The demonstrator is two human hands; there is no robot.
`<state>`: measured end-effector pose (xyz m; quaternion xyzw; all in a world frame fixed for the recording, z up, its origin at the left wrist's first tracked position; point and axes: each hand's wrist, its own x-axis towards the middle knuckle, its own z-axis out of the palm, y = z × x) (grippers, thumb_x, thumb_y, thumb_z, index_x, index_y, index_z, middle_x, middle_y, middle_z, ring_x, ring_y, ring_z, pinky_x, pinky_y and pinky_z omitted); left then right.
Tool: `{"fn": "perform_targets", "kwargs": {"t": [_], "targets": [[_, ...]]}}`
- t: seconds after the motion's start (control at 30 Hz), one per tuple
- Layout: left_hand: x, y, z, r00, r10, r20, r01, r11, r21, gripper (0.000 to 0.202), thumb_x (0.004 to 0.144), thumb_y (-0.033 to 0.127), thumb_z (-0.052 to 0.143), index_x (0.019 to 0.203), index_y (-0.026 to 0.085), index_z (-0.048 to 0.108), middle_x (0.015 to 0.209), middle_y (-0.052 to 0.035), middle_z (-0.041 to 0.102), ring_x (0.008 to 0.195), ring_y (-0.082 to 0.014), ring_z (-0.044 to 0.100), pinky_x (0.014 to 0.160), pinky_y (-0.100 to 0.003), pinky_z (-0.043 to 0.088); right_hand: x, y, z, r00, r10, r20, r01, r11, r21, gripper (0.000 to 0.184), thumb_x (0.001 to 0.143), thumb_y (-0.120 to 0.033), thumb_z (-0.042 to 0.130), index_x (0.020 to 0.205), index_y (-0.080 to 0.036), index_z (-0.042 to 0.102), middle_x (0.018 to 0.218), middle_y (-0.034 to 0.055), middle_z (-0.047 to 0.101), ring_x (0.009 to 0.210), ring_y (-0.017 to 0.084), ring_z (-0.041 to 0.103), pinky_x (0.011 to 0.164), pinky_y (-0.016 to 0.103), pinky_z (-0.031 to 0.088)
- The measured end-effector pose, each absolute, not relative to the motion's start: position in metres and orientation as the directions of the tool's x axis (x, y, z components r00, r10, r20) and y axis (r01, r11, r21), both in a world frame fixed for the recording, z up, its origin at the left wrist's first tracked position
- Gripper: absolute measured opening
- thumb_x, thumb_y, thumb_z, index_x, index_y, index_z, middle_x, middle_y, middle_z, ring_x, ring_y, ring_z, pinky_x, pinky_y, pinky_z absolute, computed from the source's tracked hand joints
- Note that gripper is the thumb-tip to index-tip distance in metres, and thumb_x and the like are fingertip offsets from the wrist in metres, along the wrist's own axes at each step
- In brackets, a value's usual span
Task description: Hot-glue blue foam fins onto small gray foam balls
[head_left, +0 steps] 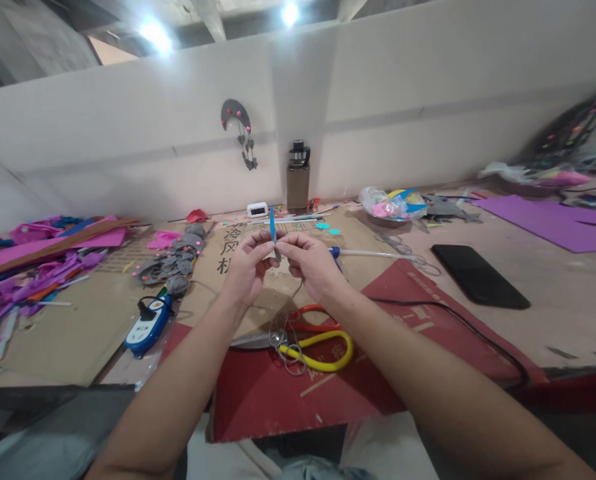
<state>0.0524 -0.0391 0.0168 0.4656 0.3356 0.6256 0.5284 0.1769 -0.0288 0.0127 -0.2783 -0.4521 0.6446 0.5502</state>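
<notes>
My left hand [248, 263] and my right hand [311, 263] meet above the middle of the table, fingers pinched together. Between them stands a thin blue strip [273, 227], upright, its lower end gripped by both hands. A thin grey wire hangs from the hands down to the red card. Below my wrists lie scissors with yellow and red handles [313, 343] on a red cardboard sheet [418, 340].
Brown cardboard [78, 327] covers the left table. On it are a blue-white power strip [148, 325], grey felt pieces [175, 263], pink and purple scraps [38, 263]. A bottle [298, 177] stands at the wall. A black phone [478, 275], black cable [478, 330] and purple sheet [553, 220] lie right.
</notes>
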Motion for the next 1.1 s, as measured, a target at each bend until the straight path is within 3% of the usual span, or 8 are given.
{"fn": "perform_targets", "kwargs": {"t": [0.4, 0.63, 0.87, 1.1], "targets": [[0.0526, -0.0399, 0.0163, -0.001, 0.975, 0.221, -0.422, -0.201, 0.884, 0.022, 0.066, 0.022, 0.071, 0.084, 0.016, 0.061, 0.096, -0.0062, 0.066, 0.065, -0.0089, 0.055, 0.054, -0.023, 0.042, 0.1745, -0.0319, 0.0146, -0.195, 0.958, 0.210, -0.413, 0.115, -0.904, 0.021, 0.066, -0.033, 0.071, 0.068, -0.018, 0.057, 0.067, -0.0040, 0.056, 0.044, 0.003, 0.033, 0.042, 0.023, 0.020], [0.0522, -0.0392, 0.0165, 0.010, 0.973, 0.231, -0.449, -0.203, 0.870, 0.025, 0.064, 0.020, 0.073, 0.084, 0.015, 0.060, 0.088, -0.0037, 0.064, 0.062, -0.0081, 0.054, 0.053, -0.022, 0.040, 0.1778, -0.0337, 0.0191, -0.163, 0.936, 0.311, -0.272, 0.260, -0.926, 0.018, 0.069, -0.032, 0.067, 0.067, -0.018, 0.055, 0.051, -0.0073, 0.046, 0.044, 0.005, 0.038, 0.047, 0.022, 0.031], [0.0518, -0.0404, 0.0198, 0.027, 0.973, 0.231, -0.447, -0.195, 0.873, 0.025, 0.063, 0.020, 0.072, 0.083, 0.015, 0.060, 0.091, -0.0052, 0.067, 0.060, -0.0078, 0.053, 0.052, -0.023, 0.036, 0.1776, -0.0320, 0.0156, -0.203, 0.942, 0.266, -0.316, 0.195, -0.929, 0.021, 0.067, -0.035, 0.069, 0.069, -0.019, 0.056, 0.055, -0.0060, 0.047, 0.046, 0.005, 0.038, 0.047, 0.023, 0.030], [0.0508, -0.0407, 0.0189, 0.017, 0.972, 0.236, -0.430, -0.206, 0.879, 0.028, 0.062, 0.018, 0.073, 0.085, 0.015, 0.057, 0.092, -0.0054, 0.067, 0.067, -0.0088, 0.056, 0.054, -0.021, 0.038, 0.1818, -0.0336, 0.0170, -0.157, 0.940, 0.301, -0.199, 0.268, -0.942, 0.021, 0.068, -0.035, 0.068, 0.067, -0.019, 0.055, 0.057, -0.0054, 0.045, 0.051, 0.007, 0.035, 0.050, 0.024, 0.029]]}}
